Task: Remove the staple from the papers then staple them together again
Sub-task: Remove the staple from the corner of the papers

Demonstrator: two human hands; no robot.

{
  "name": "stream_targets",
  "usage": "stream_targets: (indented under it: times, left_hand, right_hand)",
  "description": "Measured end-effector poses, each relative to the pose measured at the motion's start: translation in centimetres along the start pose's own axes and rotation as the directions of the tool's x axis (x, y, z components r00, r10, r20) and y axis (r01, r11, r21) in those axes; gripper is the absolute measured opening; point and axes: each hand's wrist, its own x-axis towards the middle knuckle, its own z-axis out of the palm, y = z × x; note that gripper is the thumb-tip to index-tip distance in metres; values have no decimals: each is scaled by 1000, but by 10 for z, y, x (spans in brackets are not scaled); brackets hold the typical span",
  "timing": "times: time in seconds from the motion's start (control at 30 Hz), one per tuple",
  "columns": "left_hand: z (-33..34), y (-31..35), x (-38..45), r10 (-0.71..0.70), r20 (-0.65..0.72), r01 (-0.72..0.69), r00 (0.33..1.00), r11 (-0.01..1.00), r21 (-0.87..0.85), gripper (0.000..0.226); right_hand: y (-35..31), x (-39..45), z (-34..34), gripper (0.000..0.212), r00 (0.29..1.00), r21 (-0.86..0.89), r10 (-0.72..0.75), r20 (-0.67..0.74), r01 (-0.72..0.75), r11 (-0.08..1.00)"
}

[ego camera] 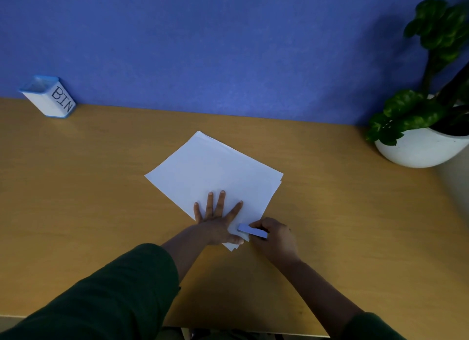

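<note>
Right hand (pixel 272 240) grip closed around stapler (pixel 252 231) at near corner of papers (pixel 215 172). Left hand (pixel 218 220) flat, fingers spread, pressing papers onto worktop (pixel 88 187). Staple not discernible; removal or restapling stage cannot be told.

The left arm, in a dark green sleeve (pixel 106 296) pushed up the forearm, reaches from 7 o'clock toward the middle of the view. The left hand (pixel 215 223) lies flat, palm down, with its fingers (pixel 221 200) straight and spread, pointing to 12 o'clock, and its thumb out toward 4 o'clock. The right arm comes in from 5 o'clock, its forearm bare. The right hand (pixel 272 238) sits just beside the left at its 3 o'clock, fingers curled in a grip around a small pale blue stapler (pixel 252 231), knuckles up, thumb side facing the left hand.
</note>
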Motion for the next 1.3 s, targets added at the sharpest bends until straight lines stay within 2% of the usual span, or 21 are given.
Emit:
stream_targets:
  times: [0.13, 0.23, 0.3, 0.5, 0.63, 0.77, 0.97, 1.1, 1.2, 1.3]
  left_hand:
    - [-2, 1, 0, -2, 18, 3, 1000, 1000, -16, 100]
    - [-5, 0, 0, -2, 55, 5, 998, 999, -53, 100]
    - [-6, 1, -1, -1, 57, 4, 998, 999, -53, 100]
    - [-7, 2, -3, -6, 48, 8, 999, 1000, -23, 101]
    - [-8, 2, -3, -5, 47, 5, 999, 1000, -12, 101]
    - [-6, 2, -2, -9, 43, 10, 999, 1000, -6, 101]
    - [-8, 2, -1, -14, 68, 15, 998, 1000, -25, 100]
    - [-12, 3, -2, -23, 101, 31, 995, 996, -78, 102]
    - [-13, 4, -3, -21, 87, 25, 996, 998, -55, 102]
    - [-13, 3, -3, -21, 82, 23, 996, 999, -31, 102]
  right_hand:
    - [3, -2, 0, 20, 998, 115, 55, 7, -56, 992]
    - [4, -1, -3, 19, 989, 359, 149, -4, -138, 923]
    - [4, 1, -6, 21, 983, 418, 183, -8, -163, 894]
    - [2, -3, -3, 19, 998, 89, 66, 13, -67, 994]
    - [-1, -1, 0, 16, 1000, -23, 1, -16, -1, 1000]
    - [-1, 1, 0, 18, 1000, 8, 6, -2, -6, 1000]
    - [1, 0, -1, 20, 994, 201, 101, 33, -106, 974]
    - [0, 6, -7, 20, 967, 525, 253, 2, -216, 823]
    - [4, 7, -10, 23, 968, 483, 252, 16, -228, 845]
    - [5, 3, -6, 22, 981, 310, 186, 56, -194, 931]
